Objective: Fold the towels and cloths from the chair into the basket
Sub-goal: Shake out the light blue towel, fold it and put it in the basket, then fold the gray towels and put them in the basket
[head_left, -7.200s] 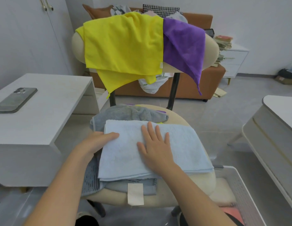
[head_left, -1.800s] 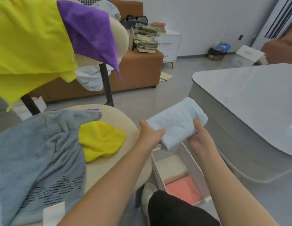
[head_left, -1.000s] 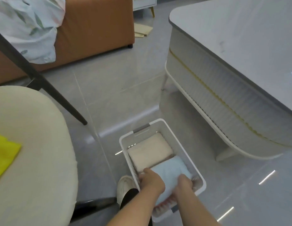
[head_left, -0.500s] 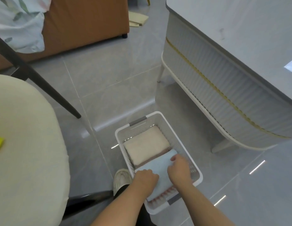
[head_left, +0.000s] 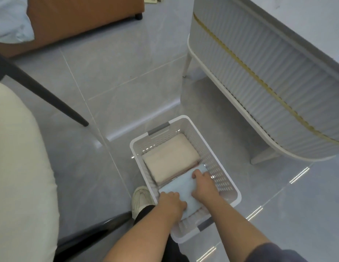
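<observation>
Both hands reach down into the white basket (head_left: pixel 238 195) on the floor. The left hand (head_left: pixel 171 202) curls its fingers over the near left edge of the folded light-blue towel (head_left: pixel 181 188) and the right hand (head_left: pixel 202 184) grips its far right corner, apparently to seat it flat in the near half beside the beige towel (head_left: pixel 170 157). The blue towel looks like a compact, smooth rectangle with squared edges.

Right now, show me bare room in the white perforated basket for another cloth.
White perforated basket crowded: cream folded towel fills the far half, light blue folded towel under left hand and right hand the near half. Free: the cream towel's top, and a thin gap along the right wall.
</observation>
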Motion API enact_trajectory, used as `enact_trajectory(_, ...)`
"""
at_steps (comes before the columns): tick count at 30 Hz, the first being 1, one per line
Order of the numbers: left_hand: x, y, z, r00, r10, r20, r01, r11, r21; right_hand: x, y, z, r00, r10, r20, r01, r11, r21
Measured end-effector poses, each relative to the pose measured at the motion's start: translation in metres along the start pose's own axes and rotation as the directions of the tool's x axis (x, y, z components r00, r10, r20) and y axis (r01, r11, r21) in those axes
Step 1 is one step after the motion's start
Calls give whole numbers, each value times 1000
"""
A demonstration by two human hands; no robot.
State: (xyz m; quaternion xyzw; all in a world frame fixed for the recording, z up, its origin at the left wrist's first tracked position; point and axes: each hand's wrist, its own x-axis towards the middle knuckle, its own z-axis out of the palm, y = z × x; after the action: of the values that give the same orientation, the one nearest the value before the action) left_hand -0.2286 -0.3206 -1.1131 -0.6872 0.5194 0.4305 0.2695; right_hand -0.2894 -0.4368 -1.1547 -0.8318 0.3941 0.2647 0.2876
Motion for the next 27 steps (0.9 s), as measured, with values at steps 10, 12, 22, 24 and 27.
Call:
enact_trajectory(10, -136, -28, -55, 866, -271, -421, 192, 956, -222, -92, -62, -115, 982, -164, -97, 177, 974, 143)
enact_trajectory(12, -177, -27, -65, 776, -341, -531, 192, 929, -317, -128, -86, -137, 964, -232, -133, 253, 953, 169)
enact_trajectory(22, -383, -69, -4, 270, -583, -766, 192, 813, -550, -278, -242, -156, 738, -640, -212, 673, 720, 170)
enact_trajectory(24, -408, -87, 28, 219, -673, -706, 199, 740, -643, -296, -270, -141, 705, -683, -193, 709, 688, 153)
enact_trajectory(27, -434, -111, 73, 143, -784, -603, 188, 620, -762, -315, -302, -114, 674, -715, -185, 737, 668, 105)
